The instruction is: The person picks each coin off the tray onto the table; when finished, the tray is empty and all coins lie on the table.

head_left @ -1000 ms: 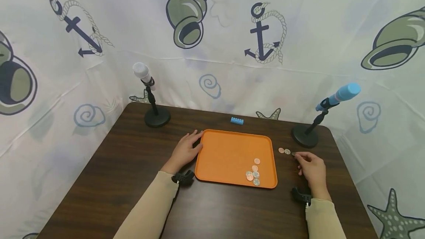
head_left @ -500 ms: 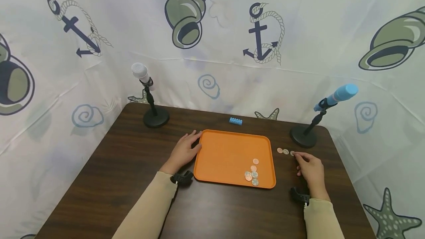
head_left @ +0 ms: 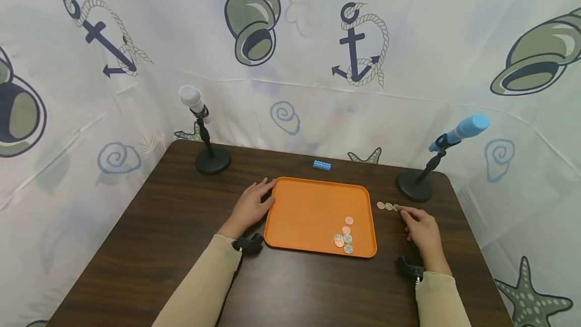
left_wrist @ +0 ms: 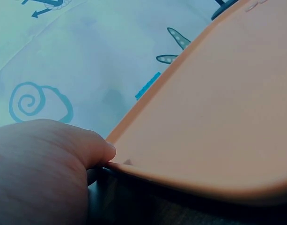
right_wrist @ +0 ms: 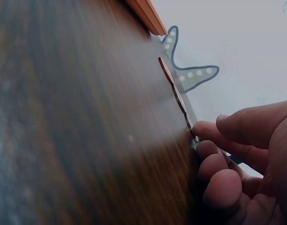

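Note:
My right hand (head_left: pixel 422 228) reaches in from the right, its index fingertip touching the silvery coin (head_left: pixel 396 207) at the right end of a short row on the table. In the right wrist view the coin (right_wrist: pixel 192 131) lies low at the index fingertip, the thumb stands apart from it, and the other fingers curl in. Left of it in the row are another silvery coin (head_left: pixel 389 206) and a copper coin (head_left: pixel 381 205). My left hand (head_left: pixel 248 208) rests along the left rim of the orange tray (head_left: pixel 308 201), thumb at the edge. Several coins (head_left: pixel 347 238) lie at the tray's lower right.
A blue toy brick (head_left: pixel 322 165) lies behind the tray. At the back left stands a white microphone (head_left: pixel 190 97) on a black stand, at the back right a blue microphone (head_left: pixel 469 126) on another. A patterned cloth (head_left: pixel 308 54) hangs behind the dark wooden table (head_left: pixel 290 291).
The silvery coin under my right fingers has slid left, up to the other two in the row; it now lies flat. My right hand moved slightly left. The left hand stays at the tray.

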Motion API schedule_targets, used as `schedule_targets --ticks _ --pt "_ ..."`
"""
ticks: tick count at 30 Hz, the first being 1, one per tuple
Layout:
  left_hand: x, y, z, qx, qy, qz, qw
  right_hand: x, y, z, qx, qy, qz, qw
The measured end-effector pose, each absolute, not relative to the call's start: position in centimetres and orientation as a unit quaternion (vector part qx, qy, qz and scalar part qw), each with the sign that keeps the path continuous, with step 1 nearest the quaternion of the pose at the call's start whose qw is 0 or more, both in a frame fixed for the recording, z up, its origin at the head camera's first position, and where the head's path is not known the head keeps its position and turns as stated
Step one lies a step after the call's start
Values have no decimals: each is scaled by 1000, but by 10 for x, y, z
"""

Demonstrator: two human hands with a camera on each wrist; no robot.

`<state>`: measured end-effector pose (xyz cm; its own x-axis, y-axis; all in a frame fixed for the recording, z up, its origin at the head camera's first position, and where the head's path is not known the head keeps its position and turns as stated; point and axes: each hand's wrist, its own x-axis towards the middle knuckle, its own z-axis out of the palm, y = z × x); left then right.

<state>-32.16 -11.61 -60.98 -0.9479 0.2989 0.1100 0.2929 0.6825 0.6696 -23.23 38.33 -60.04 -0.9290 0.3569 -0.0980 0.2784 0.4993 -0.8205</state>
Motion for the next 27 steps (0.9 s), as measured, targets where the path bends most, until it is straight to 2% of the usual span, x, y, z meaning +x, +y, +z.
schedule_targets --ticks 7,17,23,27 --pt "-321 -115 -606 161 916 367 5 -233 385 -598 -181 -856 483 41" --pt "-320 -115 -605 159 915 371 10 -234 388 -602 -172 -826 530 85" --pt "-319 -116 -606 161 915 369 6 -235 378 -586 -160 -828 533 70" --pt "-319 -117 -604 163 914 372 9 -237 357 -562 -101 -863 494 32"
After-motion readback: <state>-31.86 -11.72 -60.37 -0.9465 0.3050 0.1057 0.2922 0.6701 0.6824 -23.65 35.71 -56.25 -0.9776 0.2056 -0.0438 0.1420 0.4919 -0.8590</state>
